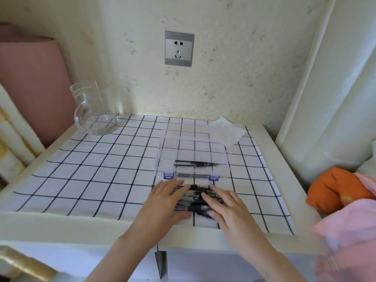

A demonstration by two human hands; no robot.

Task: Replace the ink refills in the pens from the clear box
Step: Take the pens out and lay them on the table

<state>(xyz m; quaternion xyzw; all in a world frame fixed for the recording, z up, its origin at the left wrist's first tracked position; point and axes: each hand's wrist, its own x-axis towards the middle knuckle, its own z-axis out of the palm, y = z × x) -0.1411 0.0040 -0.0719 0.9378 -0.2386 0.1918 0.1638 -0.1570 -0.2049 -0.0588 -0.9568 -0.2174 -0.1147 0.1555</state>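
Both left hand (162, 198) and right hand (225, 204) lie flat over the pens (200, 208).

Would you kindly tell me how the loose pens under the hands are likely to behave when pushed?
The pens look round-barrelled and lie loosely heaped, so they would probably roll and scatter. The left hand and right hand lie flat on either side, which likely corrals them. The checked cloth may bunch.

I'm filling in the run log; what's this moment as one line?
left hand: rests on pens | right hand: rests on pens | refills: in clear box | pens: on checked cloth
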